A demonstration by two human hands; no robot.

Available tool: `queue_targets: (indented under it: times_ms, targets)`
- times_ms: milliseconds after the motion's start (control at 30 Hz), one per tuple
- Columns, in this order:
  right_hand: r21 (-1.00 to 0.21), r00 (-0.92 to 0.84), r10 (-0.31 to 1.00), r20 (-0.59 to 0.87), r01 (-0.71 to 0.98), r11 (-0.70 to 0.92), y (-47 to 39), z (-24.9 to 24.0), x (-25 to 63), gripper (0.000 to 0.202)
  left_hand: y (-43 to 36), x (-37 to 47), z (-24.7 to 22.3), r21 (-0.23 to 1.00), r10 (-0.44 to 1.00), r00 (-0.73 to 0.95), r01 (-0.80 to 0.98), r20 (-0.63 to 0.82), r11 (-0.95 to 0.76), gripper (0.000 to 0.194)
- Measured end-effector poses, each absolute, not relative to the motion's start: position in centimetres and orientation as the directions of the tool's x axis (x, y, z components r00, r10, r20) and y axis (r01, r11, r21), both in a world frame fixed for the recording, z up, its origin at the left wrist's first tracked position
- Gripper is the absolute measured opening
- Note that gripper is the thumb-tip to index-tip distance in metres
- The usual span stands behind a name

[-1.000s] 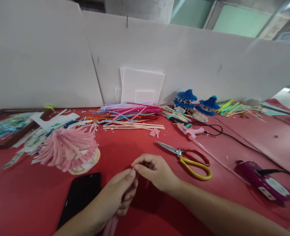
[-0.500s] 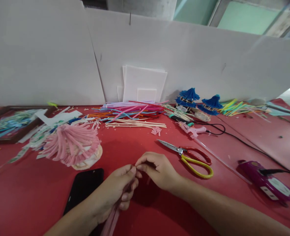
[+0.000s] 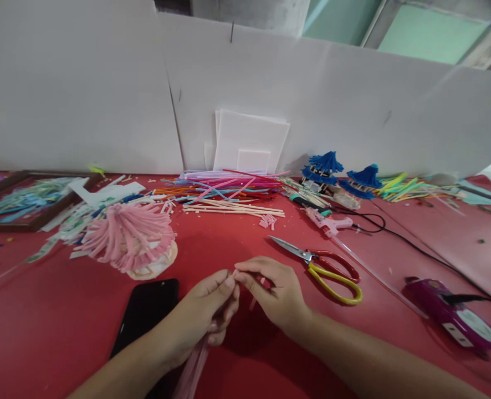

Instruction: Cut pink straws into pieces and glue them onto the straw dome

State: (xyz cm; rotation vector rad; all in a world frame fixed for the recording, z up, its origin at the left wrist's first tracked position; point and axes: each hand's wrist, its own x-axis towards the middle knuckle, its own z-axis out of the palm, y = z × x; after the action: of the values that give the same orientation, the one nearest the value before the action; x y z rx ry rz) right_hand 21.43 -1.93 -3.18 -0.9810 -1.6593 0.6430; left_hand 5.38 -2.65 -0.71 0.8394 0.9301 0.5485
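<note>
A bundle of pink pipe cleaners (image 3: 192,370) hangs down from my left hand (image 3: 206,310), whose fingers are wrapped round it. At the bundle's upper end, my right hand (image 3: 276,291) pinches with thumb and forefinger, touching the left fingertips. A short pink end shows below the right fingers. The fingers mostly hide what lies between the two pinches. Left of my hands stands a pink fringed roof shape (image 3: 131,235) on a cream base, and a black phone (image 3: 148,313) lies partly under my left forearm. Scissors (image 3: 318,266) with red and yellow handles lie right of my right hand.
Loose coloured pipe cleaners (image 3: 229,185) lie along the white board (image 3: 332,100). Blue fringed models (image 3: 322,169) stand at back right. A pink glue gun (image 3: 328,223), its cord and a purple power strip (image 3: 457,316) are on the right. A brown frame (image 3: 31,224) lies left.
The view has shifted slightly, so the table things appear a little further right. My hands stay together at the bundle's end, and more of the pink end shows under the right fingers.
</note>
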Motion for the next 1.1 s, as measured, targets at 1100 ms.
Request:
queue_targets:
  times_ms: [1100]
  targets:
    - [-0.965,-0.190,0.950,0.246,0.043,0.258,-1.0,-3.4,20.8,0.012,-3.1,5.4,-1.4,0.949,0.877,0.367,0.176,-0.308,0.260,0.047]
